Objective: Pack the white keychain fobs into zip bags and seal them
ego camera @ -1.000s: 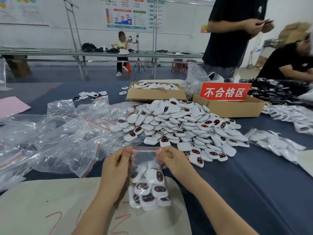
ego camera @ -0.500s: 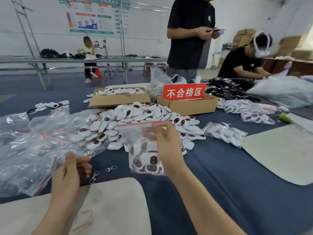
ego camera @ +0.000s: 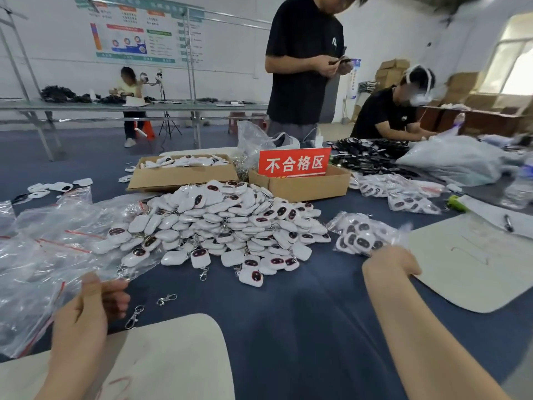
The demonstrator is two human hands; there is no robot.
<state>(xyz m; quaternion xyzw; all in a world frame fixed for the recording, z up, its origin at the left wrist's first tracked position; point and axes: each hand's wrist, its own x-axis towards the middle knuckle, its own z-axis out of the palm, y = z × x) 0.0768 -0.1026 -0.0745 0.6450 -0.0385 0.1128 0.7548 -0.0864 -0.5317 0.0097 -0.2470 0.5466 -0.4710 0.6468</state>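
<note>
Reaching out to the right, my right hand (ego camera: pixel 390 262) lay at the near edge of a filled zip bag (ego camera: pixel 359 236) on the blue tablecloth (ego camera: pixel 288 319); the fingers were hidden behind the hand and the plastic was blurred, so I could not tell whether it gripped the bag or had let go. That bag lay flat, its long axis running roughly left to right, between the big pile of white keychain fobs (ego camera: pixel 227 223) and a pale sheet (ego camera: pixel 473 261) on the right. My left hand (ego camera: pixel 92 301) was curled shut, thumb up, pinching the edge of an empty zip bag (ego camera: pixel 43 284) from the heap of clear red-striped bags on the left. 2 loose metal clasps (ego camera: pixel 166 299) lay on the cloth just right of that hand. Beyond the pile stood 2 cardboard boxes: the left box (ego camera: pixel 181 177) held more fobs, the right box (ego camera: pixel 302 184) carried a red sign (ego camera: pixel 294 164). More packed bags (ego camera: pixel 403 194) lay further right
</note>
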